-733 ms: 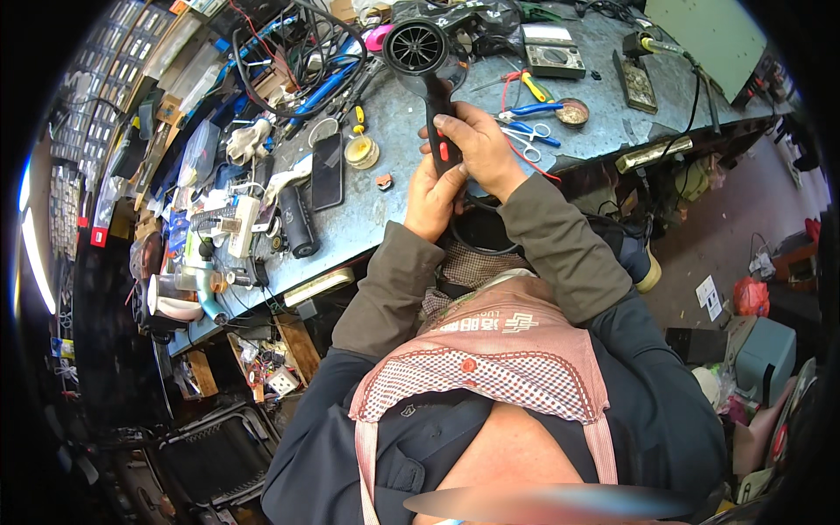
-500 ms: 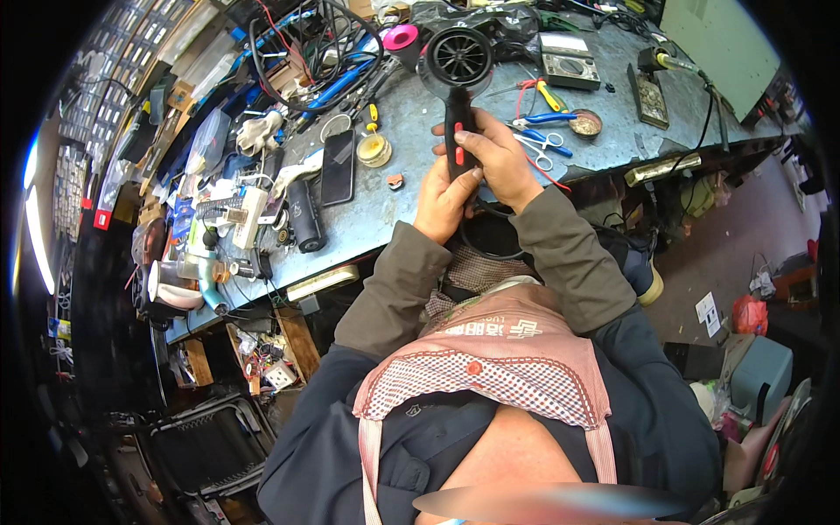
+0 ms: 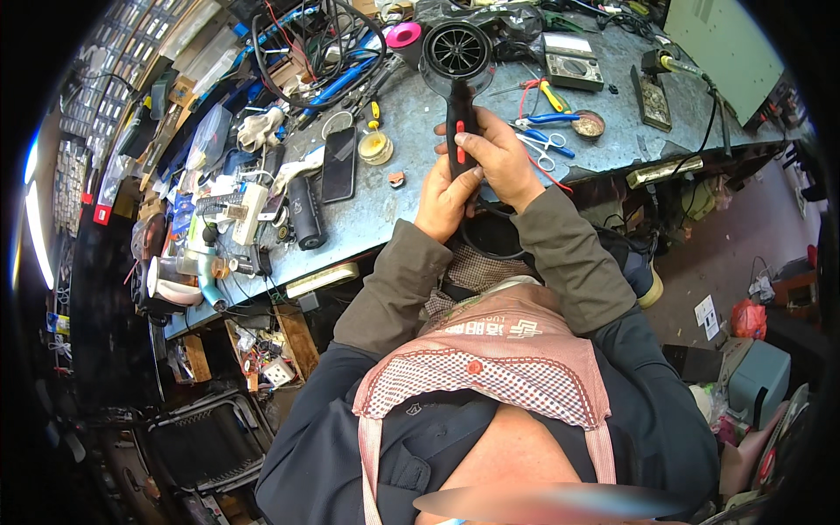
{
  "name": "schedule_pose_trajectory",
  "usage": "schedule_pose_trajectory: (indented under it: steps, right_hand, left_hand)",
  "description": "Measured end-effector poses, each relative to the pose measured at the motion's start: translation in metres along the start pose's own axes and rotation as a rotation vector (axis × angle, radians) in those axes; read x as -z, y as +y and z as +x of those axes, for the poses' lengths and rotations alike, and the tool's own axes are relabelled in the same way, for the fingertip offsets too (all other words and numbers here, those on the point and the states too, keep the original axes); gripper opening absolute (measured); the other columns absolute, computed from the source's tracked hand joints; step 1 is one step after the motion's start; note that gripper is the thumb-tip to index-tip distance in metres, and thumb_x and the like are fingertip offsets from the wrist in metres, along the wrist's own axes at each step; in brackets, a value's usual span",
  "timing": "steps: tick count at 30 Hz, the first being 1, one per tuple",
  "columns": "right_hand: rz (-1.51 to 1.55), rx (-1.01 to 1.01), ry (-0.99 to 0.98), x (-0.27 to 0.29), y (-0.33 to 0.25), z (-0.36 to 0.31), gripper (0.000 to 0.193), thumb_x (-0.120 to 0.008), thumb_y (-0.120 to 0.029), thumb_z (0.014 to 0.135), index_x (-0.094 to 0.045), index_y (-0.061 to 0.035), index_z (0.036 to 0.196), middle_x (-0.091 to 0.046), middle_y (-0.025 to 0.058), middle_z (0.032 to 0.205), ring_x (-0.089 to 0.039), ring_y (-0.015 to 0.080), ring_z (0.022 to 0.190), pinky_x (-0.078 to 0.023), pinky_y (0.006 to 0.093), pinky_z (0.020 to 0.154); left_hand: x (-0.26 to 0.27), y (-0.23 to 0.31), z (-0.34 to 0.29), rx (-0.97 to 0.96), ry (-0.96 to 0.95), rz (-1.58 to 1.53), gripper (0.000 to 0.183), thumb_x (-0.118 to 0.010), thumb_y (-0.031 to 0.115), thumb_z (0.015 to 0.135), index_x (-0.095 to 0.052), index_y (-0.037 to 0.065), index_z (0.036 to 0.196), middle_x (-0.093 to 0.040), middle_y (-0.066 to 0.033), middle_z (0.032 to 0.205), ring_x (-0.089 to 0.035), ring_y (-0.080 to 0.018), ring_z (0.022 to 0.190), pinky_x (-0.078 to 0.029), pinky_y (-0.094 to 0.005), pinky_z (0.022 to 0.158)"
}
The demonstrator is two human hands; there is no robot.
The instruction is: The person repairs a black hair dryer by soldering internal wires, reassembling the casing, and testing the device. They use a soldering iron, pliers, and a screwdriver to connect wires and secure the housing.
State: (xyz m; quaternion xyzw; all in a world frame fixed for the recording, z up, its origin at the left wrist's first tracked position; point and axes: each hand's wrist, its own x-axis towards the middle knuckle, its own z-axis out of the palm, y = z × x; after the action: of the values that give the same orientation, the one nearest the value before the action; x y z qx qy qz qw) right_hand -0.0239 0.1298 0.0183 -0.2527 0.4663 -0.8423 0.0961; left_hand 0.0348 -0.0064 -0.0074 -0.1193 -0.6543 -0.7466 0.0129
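Over the bench I hold a hair dryer (image 3: 460, 118) upright, its black handle toward me and its round black grille facing up at the far end. My right hand (image 3: 505, 159) wraps the handle from the right, with the thumb by the red switches. Around the lower end of the handle my left hand (image 3: 444, 198) is closed, its fingers partly hidden. A black cord (image 3: 494, 254) loops below my hands. Right of the dryer lie blue-handled pliers (image 3: 553, 118), scissor-like clamps (image 3: 544, 150) and a small round dish (image 3: 588, 125).
On the bench (image 3: 367, 214) left of my hands are a dark phone (image 3: 339, 166), a round tub (image 3: 375, 148) and a black cylinder (image 3: 305, 214). A multimeter (image 3: 573, 68) and a metal tray (image 3: 652, 101) are at the far right. Tangled cables (image 3: 319, 52) crowd the far left.
The dryer's head has tipped slightly away from me. Both hands keep the same hold on the handle.
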Motion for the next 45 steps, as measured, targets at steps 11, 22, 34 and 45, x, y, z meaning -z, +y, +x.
schedule_pose_trajectory:
  steps: [11, 22, 34, 45]
  right_hand:
    - [-0.026, 0.011, 0.012, -0.0020, 0.0014, 0.0015, 0.034, -0.058, -0.008, 0.101, -0.056, 0.0051, 0.132, -0.069, 0.0147, 0.121, -0.072, 0.0237, 0.105, -0.059, 0.0374, 0.091]
    - [0.015, -0.003, 0.035, -0.0031, 0.0008, 0.0021, 0.032, -0.062, -0.021, 0.108, -0.059, 0.0037, 0.129, -0.072, 0.0153, 0.116, -0.073, 0.0227, 0.101, -0.060, 0.0361, 0.089]
    - [-0.049, 0.033, 0.090, -0.0041, 0.0068, 0.0070, 0.031, -0.063, -0.024, 0.108, -0.062, 0.0042, 0.120, -0.074, 0.0157, 0.108, -0.074, 0.0205, 0.093, -0.060, 0.0346, 0.082]
    - [-0.033, 0.007, 0.107, -0.0055, 0.0037, 0.0065, 0.031, -0.064, -0.025, 0.108, -0.062, 0.0045, 0.119, -0.074, 0.0159, 0.106, -0.075, 0.0218, 0.091, -0.061, 0.0341, 0.080]
  left_hand:
    - [0.0011, -0.0003, 0.0005, -0.016, -0.018, -0.022, 0.014, -0.061, 0.020, 0.108, -0.062, 0.006, 0.106, -0.057, 0.0014, 0.076, -0.051, -0.0082, 0.057, -0.039, -0.0236, 0.049]
    - [0.0029, -0.0007, 0.0009, -0.017, -0.032, 0.001, 0.020, -0.064, 0.023, 0.107, -0.061, 0.005, 0.113, -0.058, 0.0015, 0.076, -0.052, -0.0076, 0.055, -0.041, -0.0231, 0.048]
    - [0.0007, 0.0014, -0.0016, -0.022, -0.038, -0.010, 0.016, -0.061, 0.021, 0.109, -0.059, 0.007, 0.114, -0.059, 0.0009, 0.081, -0.051, -0.0073, 0.059, -0.039, -0.0227, 0.050]
    - [0.0033, -0.0027, -0.0014, -0.027, -0.046, 0.003, 0.017, -0.062, 0.022, 0.109, -0.059, 0.007, 0.115, -0.059, 0.0011, 0.081, -0.051, -0.0075, 0.059, -0.038, -0.0229, 0.050]
